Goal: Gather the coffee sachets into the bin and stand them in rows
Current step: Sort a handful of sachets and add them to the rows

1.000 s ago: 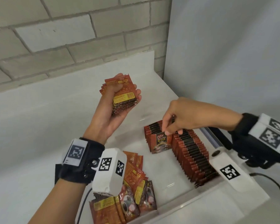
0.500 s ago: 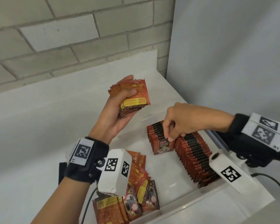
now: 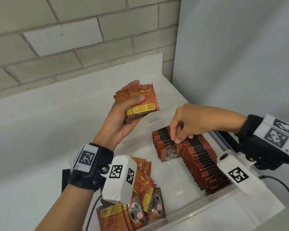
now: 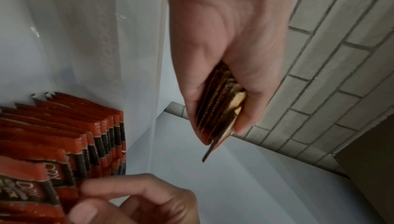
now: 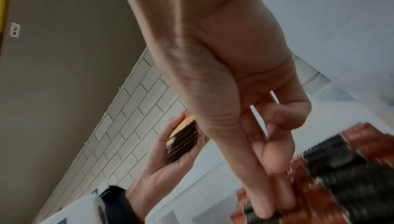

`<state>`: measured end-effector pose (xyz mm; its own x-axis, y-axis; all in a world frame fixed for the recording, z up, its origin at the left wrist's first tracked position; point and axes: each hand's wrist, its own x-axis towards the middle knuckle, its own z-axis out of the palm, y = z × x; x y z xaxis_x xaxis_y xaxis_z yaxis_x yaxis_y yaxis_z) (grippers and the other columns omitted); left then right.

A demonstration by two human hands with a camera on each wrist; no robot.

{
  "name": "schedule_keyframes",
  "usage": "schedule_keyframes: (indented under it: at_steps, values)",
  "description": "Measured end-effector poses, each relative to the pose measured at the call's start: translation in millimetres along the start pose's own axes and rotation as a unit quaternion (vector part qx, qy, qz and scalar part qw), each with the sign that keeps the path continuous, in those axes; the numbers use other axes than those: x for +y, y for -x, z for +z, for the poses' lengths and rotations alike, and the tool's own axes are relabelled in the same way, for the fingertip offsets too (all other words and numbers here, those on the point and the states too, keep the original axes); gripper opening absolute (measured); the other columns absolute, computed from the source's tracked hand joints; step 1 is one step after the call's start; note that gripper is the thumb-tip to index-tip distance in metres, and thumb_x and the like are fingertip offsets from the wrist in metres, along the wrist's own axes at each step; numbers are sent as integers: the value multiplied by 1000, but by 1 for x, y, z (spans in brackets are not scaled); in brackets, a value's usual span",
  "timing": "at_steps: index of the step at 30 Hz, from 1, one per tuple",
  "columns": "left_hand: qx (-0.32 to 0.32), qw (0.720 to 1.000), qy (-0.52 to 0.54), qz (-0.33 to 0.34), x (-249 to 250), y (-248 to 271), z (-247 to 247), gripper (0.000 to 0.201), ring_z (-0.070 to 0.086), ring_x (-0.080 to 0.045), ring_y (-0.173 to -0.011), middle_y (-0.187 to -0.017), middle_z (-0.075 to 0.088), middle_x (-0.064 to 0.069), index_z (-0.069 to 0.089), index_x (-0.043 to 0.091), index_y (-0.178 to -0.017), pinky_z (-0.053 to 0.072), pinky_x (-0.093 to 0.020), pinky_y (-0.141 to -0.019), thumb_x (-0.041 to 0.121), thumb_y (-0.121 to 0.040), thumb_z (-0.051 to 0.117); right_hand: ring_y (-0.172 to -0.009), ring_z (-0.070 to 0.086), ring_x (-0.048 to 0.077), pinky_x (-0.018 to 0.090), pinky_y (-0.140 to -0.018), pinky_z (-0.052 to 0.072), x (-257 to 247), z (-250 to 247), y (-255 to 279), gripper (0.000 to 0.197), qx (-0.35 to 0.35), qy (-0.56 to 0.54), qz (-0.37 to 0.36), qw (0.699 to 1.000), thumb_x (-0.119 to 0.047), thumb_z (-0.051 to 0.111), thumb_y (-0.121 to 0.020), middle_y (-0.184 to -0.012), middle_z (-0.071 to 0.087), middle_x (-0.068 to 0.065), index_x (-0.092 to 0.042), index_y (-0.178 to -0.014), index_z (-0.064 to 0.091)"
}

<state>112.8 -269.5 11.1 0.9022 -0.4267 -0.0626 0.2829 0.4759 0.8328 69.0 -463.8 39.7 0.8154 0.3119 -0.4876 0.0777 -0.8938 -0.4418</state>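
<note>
Right hand (image 3: 188, 124) pinches the top edge of the front sachet (image 3: 169, 151) in the short row (image 3: 162, 139), thumb and forefinger closed on it, probably to seat it upright against those behind. Just beside that hand, on its wrist side, stands the long row (image 3: 205, 165), packed tight so the sachets prop one another. Left hand (image 3: 123, 117), raised off to the far side, grips a stack (image 3: 138, 101) fanned under the thumb, likely so single sachets can be drawn off for the right hand. Below the left wrist a loose heap (image 3: 143, 197) lies flat in the bin (image 3: 182, 214), not yet stood. Compared with a second ago, the front sachet sits lower and squarer in its row, and the left hand's stack has tilted more face-up.
</note>
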Motion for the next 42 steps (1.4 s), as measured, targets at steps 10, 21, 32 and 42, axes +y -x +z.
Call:
schedule_keyframes:
  at_steps: [10,21,32,42]
  values:
    - [-33,999,0,-2,0,2,4,44,68,-23,-101,-108,70,-6,62,22,-115,56,-32,-78,2,-76,66,-59,59,1,14,-53,46,-8,-26,14,25,116,-297,-32,947,-34,72,-80,-83,75,-4,-18,-100,69]
    - [-22,998,-8,-57,3,5,9,41,67,-23,-98,-112,69,-12,62,13,-118,56,-32,-83,38,-87,52,-58,58,6,17,-54,46,-8,-12,12,16,213,-430,-65,875,-13,73,-82,-75,71,0,-9,-97,70]
    - [-38,995,28,-85,0,4,6,26,68,-23,-74,-90,68,-14,63,10,-111,57,-32,-64,19,-86,60,-89,71,6,9,-75,50,-15,-7,17,13,275,-412,-135,858,-5,73,-79,-95,76,0,-5,-92,74]
    - [-9,999,4,-32,0,4,4,29,68,-21,-94,-99,71,-6,73,23,-96,45,-44,-96,5,-76,64,-94,70,13,16,-77,55,-14,-7,15,17,246,-498,-78,828,-11,55,-95,-103,71,8,-5,-107,66]
